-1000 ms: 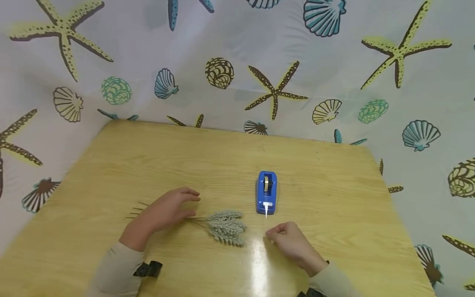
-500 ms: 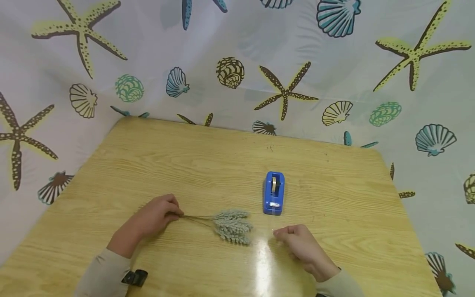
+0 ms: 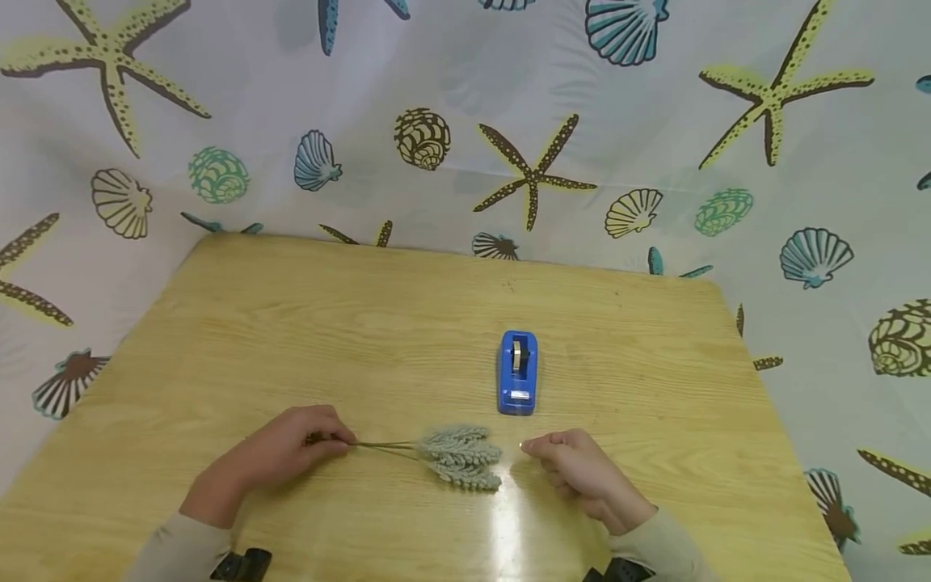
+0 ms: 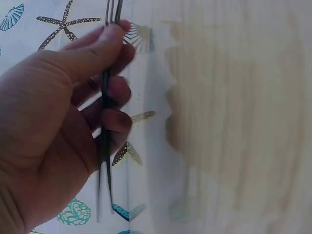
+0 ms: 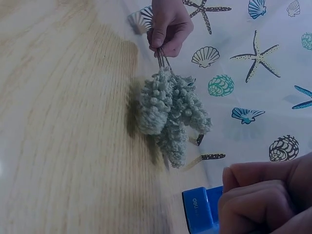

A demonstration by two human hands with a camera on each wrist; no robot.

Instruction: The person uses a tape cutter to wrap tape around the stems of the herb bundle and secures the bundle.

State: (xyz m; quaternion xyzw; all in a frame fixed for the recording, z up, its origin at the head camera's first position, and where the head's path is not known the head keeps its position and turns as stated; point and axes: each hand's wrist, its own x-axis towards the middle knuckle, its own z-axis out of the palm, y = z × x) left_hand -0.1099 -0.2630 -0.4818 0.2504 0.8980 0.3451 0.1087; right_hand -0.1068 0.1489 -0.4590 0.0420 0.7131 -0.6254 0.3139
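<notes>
Lower right: right hand [image 3: 578, 469] pinched pale speck [image 3: 521, 446], maybe tape. Lower left: left hand [image 3: 294, 444], spread above stems [image 3: 385, 445] second earlier, now gripped them; grey-green sprigs [image 3: 461, 458], lower centre, seemed secured. Beyond: blue dispenser [image 3: 518, 384].

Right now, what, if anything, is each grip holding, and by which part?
Left grip: the grey-green sprigs, by their thin stems. Right grip: seems to pinch a small pale bit, perhaps tape; too small to tell by which part.
</notes>
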